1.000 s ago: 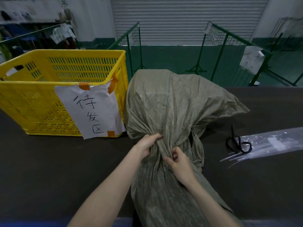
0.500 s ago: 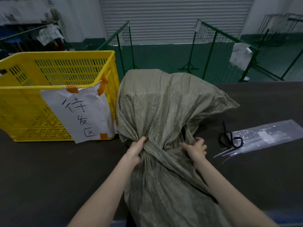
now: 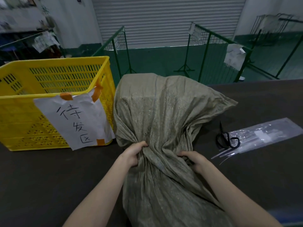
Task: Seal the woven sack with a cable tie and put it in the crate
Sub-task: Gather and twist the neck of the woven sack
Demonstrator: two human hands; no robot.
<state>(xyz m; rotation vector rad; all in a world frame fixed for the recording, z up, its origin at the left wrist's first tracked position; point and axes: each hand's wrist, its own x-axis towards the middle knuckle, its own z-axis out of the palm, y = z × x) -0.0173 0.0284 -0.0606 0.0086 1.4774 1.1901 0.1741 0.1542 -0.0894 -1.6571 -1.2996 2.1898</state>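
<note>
Hands clenched on the gathered neck of the olive-grey woven plastic sack [image 3: 164,115]: left hand [image 3: 132,153] on one side of the bunch, right hand [image 3: 193,158] on the other, probably to cinch it for tying. Lying on the dark tabletop [image 3: 49,174], bulging and creased, just beside the yellow perforated plastic crate [image 3: 24,112]. Clear packet of cable ties [image 3: 262,136] within reach at right, untouched.

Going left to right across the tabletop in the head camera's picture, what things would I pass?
Yellow crate → taped paper sign → woven sack, gripped by both hands → black scissors → clear bag of cable ties.
</note>
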